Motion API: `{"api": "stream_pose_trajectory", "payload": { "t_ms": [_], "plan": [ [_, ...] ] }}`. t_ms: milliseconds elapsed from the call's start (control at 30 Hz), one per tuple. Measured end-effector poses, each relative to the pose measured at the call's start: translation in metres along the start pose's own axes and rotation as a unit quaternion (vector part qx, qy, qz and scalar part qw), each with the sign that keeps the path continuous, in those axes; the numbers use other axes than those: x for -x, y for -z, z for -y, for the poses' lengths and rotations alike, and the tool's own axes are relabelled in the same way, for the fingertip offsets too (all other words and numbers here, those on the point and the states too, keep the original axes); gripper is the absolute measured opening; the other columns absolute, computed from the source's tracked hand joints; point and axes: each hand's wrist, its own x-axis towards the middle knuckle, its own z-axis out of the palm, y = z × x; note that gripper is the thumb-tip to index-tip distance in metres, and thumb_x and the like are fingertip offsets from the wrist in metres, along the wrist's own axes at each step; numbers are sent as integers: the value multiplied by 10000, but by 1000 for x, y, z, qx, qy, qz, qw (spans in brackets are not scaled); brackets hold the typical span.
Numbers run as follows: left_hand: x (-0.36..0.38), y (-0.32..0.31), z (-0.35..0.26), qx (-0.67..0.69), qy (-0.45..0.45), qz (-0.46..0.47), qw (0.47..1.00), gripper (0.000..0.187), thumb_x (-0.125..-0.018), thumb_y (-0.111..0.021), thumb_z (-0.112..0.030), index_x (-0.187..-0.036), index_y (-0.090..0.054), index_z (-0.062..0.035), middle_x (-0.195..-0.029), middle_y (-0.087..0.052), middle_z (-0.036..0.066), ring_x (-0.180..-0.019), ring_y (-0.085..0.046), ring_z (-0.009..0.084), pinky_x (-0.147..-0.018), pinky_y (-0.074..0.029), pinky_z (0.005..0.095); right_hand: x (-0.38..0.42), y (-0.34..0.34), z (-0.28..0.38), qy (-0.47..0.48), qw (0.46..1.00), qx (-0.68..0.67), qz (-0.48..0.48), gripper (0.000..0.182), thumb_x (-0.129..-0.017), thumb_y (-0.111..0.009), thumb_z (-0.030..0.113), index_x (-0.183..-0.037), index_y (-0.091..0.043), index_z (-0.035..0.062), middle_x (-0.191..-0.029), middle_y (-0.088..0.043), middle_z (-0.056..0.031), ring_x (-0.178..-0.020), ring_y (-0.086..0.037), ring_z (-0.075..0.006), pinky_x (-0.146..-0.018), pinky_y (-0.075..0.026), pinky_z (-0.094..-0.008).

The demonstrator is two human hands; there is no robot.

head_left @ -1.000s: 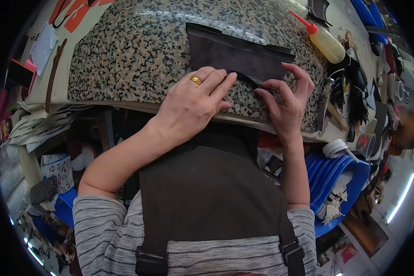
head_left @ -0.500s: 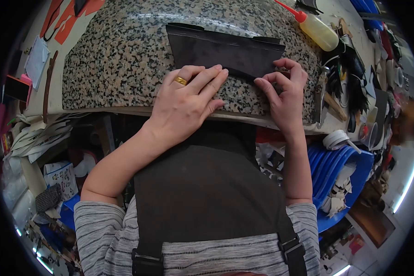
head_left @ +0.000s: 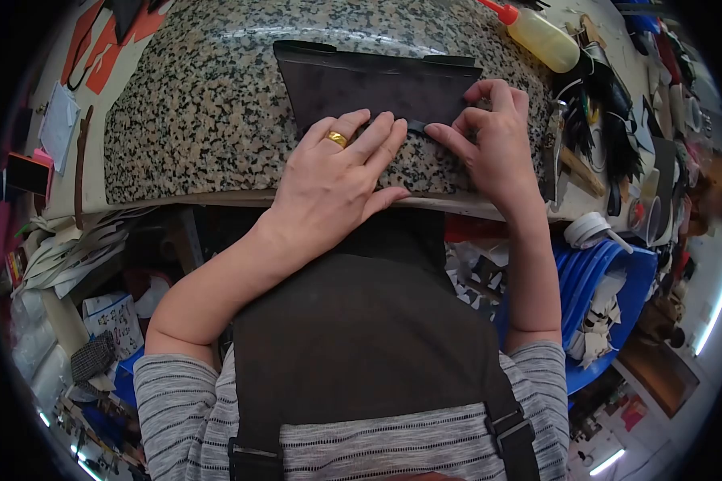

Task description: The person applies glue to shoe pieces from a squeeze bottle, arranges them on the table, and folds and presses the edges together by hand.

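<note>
A dark, leather-like panel [head_left: 369, 86] lies on the speckled stone slab [head_left: 192, 112], with narrow folded strips along its far edge. My left hand [head_left: 337, 164], wearing a gold ring, rests flat with its fingers stretched over the panel's near edge. At the near right corner, my right hand [head_left: 493, 136] has curled fingers, its thumb on the turned-up near edge and its fingertips by the right side. Part of the near edge is hidden beneath my left fingers.
A bottle with a red nozzle [head_left: 541, 40] lies at the back right, beside tools and black scraps [head_left: 598, 120]. Orange pieces [head_left: 104, 56] lie at the far left. Below the bench on the right are blue stacked containers [head_left: 594, 297] with scraps.
The panel appears slightly further left, partly because the view has shifted. My right wrist has swung outward, and its thumb has moved left with the near edge. My left hand stays pressed down.
</note>
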Motion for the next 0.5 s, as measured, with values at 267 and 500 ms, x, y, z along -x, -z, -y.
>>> {"api": "stream_pose_trajectory", "payload": {
  "t_ms": [267, 500],
  "plan": [
    [-13, -5, -26, -82, 19, 27, 996, 723, -778, -691, -570, -1413, -511, -275, -1168, -505, 70, -1070, -462, 255, -904, -368, 475, 11, 1, -10, -127, 985, 70, -88, 341, -807, -772, 347, -825, -708, 13, -1039, -569, -150, -1036, -488, -324, -887, -443, -402],
    [-19, -1, -33, -40, 35, 33, 998, 685, -794, -737, -457, -1390, -523, -195, -1169, -520, 113, -1080, -487, 280, -921, -411, 473, 10, -19, -2, -154, 980, -72, -100, 357, -844, -752, 343, -899, -694, -4, -1092, -559, -185, -1091, -484, -346, -928, -425, -419]
  ]
}}
